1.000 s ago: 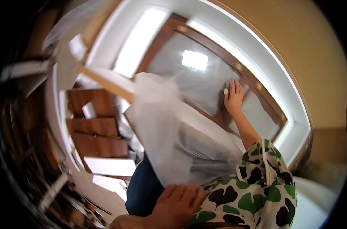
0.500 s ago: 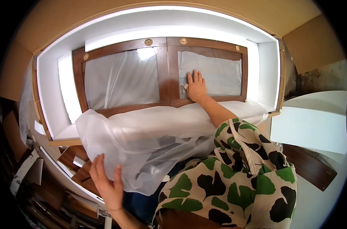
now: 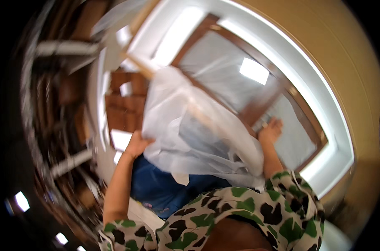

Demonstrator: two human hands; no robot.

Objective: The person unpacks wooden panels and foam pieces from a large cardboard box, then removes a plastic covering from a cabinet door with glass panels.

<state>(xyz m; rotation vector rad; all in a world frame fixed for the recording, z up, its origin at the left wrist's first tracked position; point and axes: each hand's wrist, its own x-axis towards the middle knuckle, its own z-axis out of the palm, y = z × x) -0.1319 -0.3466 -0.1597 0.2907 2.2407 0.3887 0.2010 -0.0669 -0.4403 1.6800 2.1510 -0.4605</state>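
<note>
My left hand (image 3: 138, 144) is closed on the left edge of a translucent white foam packing sheet (image 3: 169, 125). The sheet drapes from the near side of an open cardboard box down over my lap. Inside the box lies a dark brown wooden frame (image 3: 261, 100) with two glass panes (image 3: 223, 67), which look whitish from a sheet behind or on them. Fingers somewhat spread, my right hand (image 3: 270, 130) rests on or just over the nearer right part of the frame and its pane. It is blurred by motion, and a small pale object shows beside its fingers.
White foam strips (image 3: 177, 35) line the walls of the cardboard box (image 3: 324, 46). On the left are brown wooden pieces (image 3: 125, 108) and a white block (image 3: 121, 139). Beyond them stands a cluttered rack (image 3: 68, 88). A blue cloth (image 3: 169, 188) lies under the sheet.
The view has turned left, so the box now appears tilted at the upper right. My left hand has closed on the foam sheet's edge. My right hand stays at the right pane.
</note>
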